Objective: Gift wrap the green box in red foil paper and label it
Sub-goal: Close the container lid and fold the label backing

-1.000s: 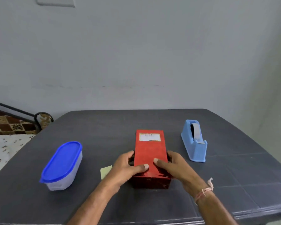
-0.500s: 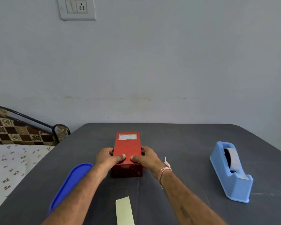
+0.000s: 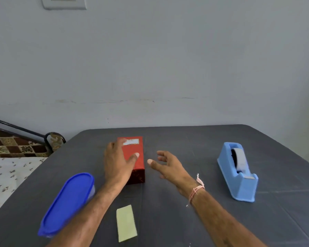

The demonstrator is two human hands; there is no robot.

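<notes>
The box wrapped in red foil [image 3: 136, 164] lies lengthwise on the dark grey table [image 3: 185, 175], with a white label [image 3: 131, 141] stuck at its far end. My left hand [image 3: 117, 163] rests flat on the box's left half, fingers straight, thumb lying across the top. My right hand [image 3: 165, 164] hovers just right of the box, fingers spread, touching nothing.
A light blue tape dispenser [image 3: 238, 171] stands at the right. A container with a blue lid [image 3: 68, 202] sits at the near left under my forearm. A pale yellow paper slip [image 3: 126, 222] lies near the front. A bed [image 3: 11, 166] adjoins the table's left side.
Both hands gripped the box's near end before. Now my right hand has let go and moved off to the right, and my left hand has slid forward along the top.
</notes>
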